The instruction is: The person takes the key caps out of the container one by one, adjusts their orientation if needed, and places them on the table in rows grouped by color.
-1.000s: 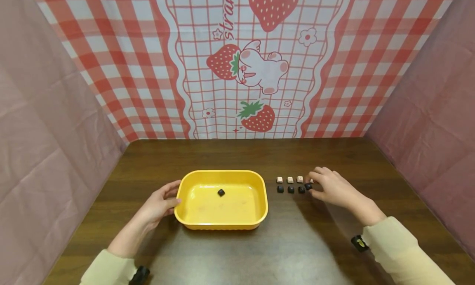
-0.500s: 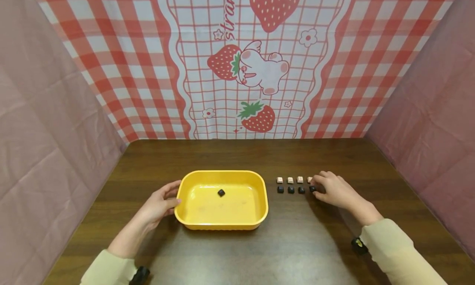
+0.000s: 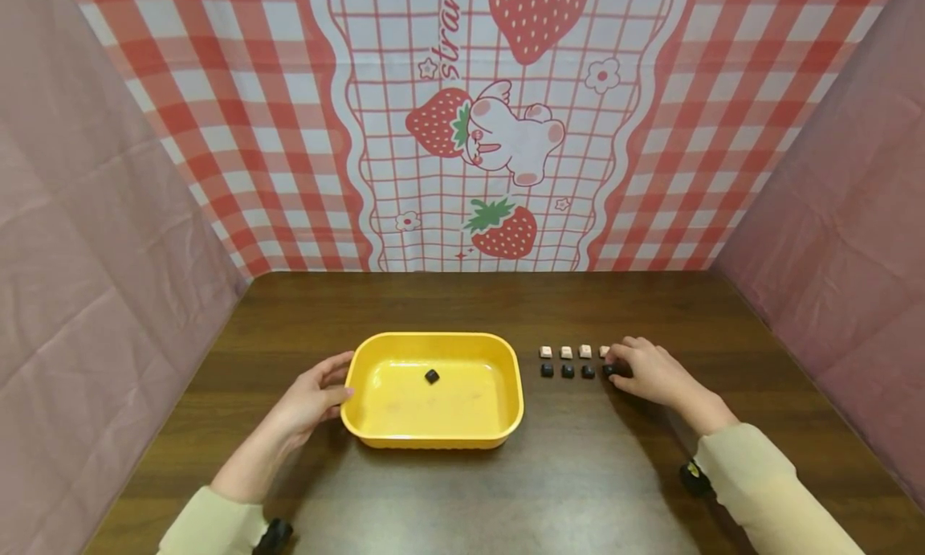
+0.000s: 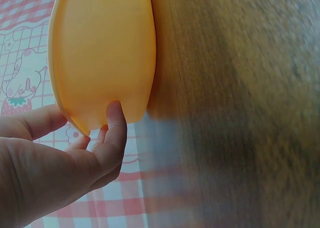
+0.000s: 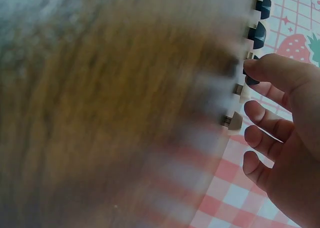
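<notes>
Left hand point(image 3: 307, 401) rested against the left end of the yellow tray point(image 3: 376, 430), thumb and fingers loosely spread along its outer wall; the left wrist view showed the thumb point(image 4: 116, 123) touching the tray's rim point(image 4: 100, 52) and the other fingers straight behind it, not curled round anything. Tray sat on the brown table point(image 3: 578, 475), left of centre. One black cube point(image 3: 431, 376) lay inside the tray, near its middle and toward the far wall.

Right of the tray, two short rows of small cubes stood on the table: a far row of pale cubes point(image 3: 566, 352) and a near row of black cubes point(image 3: 568, 371), rows close together, cubes evenly spaced.

Right hand point(image 3: 646, 373) lay at the right end of these rows, fingers bent downward, fingertips on the last black cube point(image 3: 609, 369) of the near row. Right wrist view, blurred, showed the thumb point(image 5: 272, 70) over a dark cube point(image 5: 251, 80); full pinch could not be told.
</notes>
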`<act>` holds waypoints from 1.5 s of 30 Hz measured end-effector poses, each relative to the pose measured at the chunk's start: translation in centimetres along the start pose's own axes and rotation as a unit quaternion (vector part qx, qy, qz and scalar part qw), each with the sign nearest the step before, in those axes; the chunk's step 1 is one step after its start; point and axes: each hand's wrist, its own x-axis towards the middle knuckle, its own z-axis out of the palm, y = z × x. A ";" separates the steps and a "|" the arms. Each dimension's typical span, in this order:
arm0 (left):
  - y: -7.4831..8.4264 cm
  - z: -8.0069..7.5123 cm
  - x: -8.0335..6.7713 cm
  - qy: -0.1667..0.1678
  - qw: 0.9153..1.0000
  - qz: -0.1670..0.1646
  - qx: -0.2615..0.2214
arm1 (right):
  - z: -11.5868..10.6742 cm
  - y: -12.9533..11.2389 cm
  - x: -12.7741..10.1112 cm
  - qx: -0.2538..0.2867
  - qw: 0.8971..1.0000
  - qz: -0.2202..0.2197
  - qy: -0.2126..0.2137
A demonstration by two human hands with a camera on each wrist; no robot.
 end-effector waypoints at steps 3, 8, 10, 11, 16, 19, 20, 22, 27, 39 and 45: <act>0.1 0.0 0.0 0.000 1.000 -0.002 0.000 | 0.3 0.1 0.0 0.000 1.000 -0.002 -0.004; 0.1 0.0 0.0 0.001 1.000 -0.005 0.002 | 0.3 0.1 0.0 0.000 1.000 -0.006 0.001; 0.1 0.0 0.0 0.001 1.000 -0.006 0.002 | 0.2 0.0 0.0 -0.001 1.000 -0.008 0.006; 0.1 0.0 0.0 0.001 1.000 -0.006 0.003 | 0.1 -0.1 0.1 -0.001 1.000 -0.009 0.008; 0.1 0.0 0.0 0.001 1.000 -0.005 0.002 | -0.5 -0.7 0.4 -0.009 1.000 -0.016 0.016; 0.1 0.0 0.0 0.000 1.000 -0.003 0.001 | -1.0 -1.3 0.7 -0.020 0.999 -0.025 0.020; 0.1 0.0 0.0 -0.001 1.000 -0.003 0.000 | -1.2 -1.5 0.8 -0.022 0.999 -0.029 0.022; 0.2 -0.1 0.0 -0.001 1.000 -0.003 0.000 | -1.5 -1.9 1.0 -0.027 0.998 -0.038 0.030; 0.2 0.0 -0.1 -0.002 1.000 0.000 -0.001 | -2.5 -3.2 1.6 -0.029 0.998 -0.045 0.040; 0.0 -0.1 -0.1 -0.008 1.000 0.012 0.001 | -4.4 -6.9 3.5 -0.015 0.997 -0.052 0.049; 0.0 -0.1 -0.1 -0.009 1.000 0.014 0.000 | -4.9 -8.8 4.7 -0.011 0.997 -0.062 0.050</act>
